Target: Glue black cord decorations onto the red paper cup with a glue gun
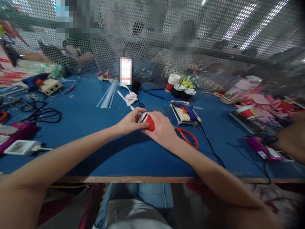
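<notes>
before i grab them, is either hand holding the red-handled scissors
No, the left hand and right hand are both at the red cup, while the scissors lie on the blue table.

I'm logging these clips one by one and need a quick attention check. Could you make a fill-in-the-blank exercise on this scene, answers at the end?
1. The left hand and right hand are both at one red ____.
2. The scissors lie to the person's ____ of that cup.
3. The tabletop is coloured ____.
4. Near the scissors, the glue gun has a ____ cord.

Missing words: cup; right; blue; black.
</notes>
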The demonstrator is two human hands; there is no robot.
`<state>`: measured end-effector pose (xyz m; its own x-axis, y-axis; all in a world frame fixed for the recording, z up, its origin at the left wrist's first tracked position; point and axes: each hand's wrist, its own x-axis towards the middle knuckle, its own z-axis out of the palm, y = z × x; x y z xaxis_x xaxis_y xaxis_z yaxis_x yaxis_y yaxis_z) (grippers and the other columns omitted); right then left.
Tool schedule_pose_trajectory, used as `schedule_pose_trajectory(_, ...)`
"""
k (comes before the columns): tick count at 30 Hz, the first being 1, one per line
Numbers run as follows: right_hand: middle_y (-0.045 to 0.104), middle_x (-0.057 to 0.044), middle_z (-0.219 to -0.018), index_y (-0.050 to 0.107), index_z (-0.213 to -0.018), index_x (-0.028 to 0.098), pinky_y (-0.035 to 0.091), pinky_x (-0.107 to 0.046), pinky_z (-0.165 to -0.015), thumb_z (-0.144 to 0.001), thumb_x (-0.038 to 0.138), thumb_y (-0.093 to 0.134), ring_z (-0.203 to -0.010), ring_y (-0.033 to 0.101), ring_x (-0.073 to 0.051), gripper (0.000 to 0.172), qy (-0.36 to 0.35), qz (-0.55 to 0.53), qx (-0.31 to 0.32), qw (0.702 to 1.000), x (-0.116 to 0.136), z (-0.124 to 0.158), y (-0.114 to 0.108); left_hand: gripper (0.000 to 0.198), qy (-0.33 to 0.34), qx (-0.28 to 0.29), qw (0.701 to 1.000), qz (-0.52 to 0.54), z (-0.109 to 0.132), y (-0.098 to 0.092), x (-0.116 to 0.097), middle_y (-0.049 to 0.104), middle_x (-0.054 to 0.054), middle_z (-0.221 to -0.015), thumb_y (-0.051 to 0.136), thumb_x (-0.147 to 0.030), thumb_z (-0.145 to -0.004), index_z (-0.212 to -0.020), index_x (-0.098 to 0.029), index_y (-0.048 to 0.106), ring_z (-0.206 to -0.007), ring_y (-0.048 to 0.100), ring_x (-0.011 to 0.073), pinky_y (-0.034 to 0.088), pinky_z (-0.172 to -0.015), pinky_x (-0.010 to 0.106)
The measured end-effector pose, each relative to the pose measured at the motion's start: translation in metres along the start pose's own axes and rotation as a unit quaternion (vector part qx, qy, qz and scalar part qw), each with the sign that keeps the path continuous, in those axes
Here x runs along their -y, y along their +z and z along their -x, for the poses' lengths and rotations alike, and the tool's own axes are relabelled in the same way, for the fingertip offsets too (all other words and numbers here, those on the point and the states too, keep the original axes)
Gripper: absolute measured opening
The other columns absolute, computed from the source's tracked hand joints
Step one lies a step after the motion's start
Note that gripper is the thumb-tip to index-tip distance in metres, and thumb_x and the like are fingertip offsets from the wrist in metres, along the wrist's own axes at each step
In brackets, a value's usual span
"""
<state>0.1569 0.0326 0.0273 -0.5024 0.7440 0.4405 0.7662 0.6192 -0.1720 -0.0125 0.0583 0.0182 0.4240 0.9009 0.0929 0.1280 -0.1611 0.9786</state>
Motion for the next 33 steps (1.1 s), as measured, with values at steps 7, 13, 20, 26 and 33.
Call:
schedule_pose_trajectory(7, 0.055, -0.014, -0.113, 0.044, -0.119, 0.016, 0.044, -0.043, -0.089, -0.076, 0.037, 0.063, -0.107, 0.052, -0.027, 0.051, 0.024, -0.119, 0.032, 0.992, -0.008, 0.001, -0.005, 0.067, -0.005, 0.056, 0.998, -0.027, -0.007, -0.007, 0.012, 0.056, 0.006, -0.096, 0.069, -0.031, -0.069, -0.125, -0.016, 0.036, -0.085, 0.058, 0.0179, 0.045, -0.072, 0.033)
schedule_pose_trajectory(13, 0.054, -0.015, -0.118, 0.043, -0.122, 0.015, 0.042, -0.041, -0.093, -0.072, 0.036, 0.066, -0.109, 0.052, -0.025, 0.058, 0.066, -0.158, 0.054, 0.984, -0.007, 0.002, -0.002, 0.068, -0.031, 0.072, 0.997, 0.005, -0.004, -0.013, 0.015, 0.055, 0.004, -0.094, 0.071, -0.028, -0.067, -0.124, -0.017, 0.037, -0.085, 0.058, 0.0164, 0.044, -0.08, 0.035)
schedule_pose_trajectory(20, 0.056, -0.014, -0.118, 0.042, -0.128, 0.018, 0.043, -0.043, -0.09, -0.071, 0.048, 0.065, -0.108, 0.054, -0.025, 0.068, 0.111, -0.266, 0.074, 0.955, -0.016, 0.001, -0.007, 0.073, 0.017, 0.1, 0.995, -0.004, -0.001, -0.013, 0.006, 0.053, 0.006, -0.1, 0.072, -0.027, -0.067, -0.129, -0.023, 0.035, -0.084, 0.056, 0.0158, 0.045, -0.074, 0.032)
schedule_pose_trajectory(26, 0.063, -0.012, -0.113, 0.06, -0.11, 0.018, 0.046, -0.038, -0.087, -0.087, 0.061, 0.028, -0.104, 0.058, -0.021, 0.059, 0.203, -0.472, 0.12, 0.849, -0.027, -0.006, -0.012, 0.077, 0.077, 0.117, 0.989, -0.054, 0.007, -0.009, 0.006, 0.052, 0.008, -0.107, 0.069, -0.025, -0.069, -0.134, -0.027, 0.027, -0.096, 0.056, 0.0205, 0.046, -0.082, 0.038)
schedule_pose_trajectory(33, 0.068, -0.012, -0.1, 0.069, -0.094, 0.015, 0.047, -0.035, -0.083, -0.083, 0.065, 0.033, -0.095, 0.061, -0.021, 0.062, 0.248, -0.543, 0.081, 0.798, -0.026, -0.01, -0.014, 0.079, 0.118, 0.103, 0.984, -0.08, 0.018, -0.005, 0.004, 0.05, 0.009, -0.111, 0.067, -0.025, -0.071, -0.136, -0.025, 0.023, -0.103, 0.054, 0.0214, 0.044, -0.091, 0.04)
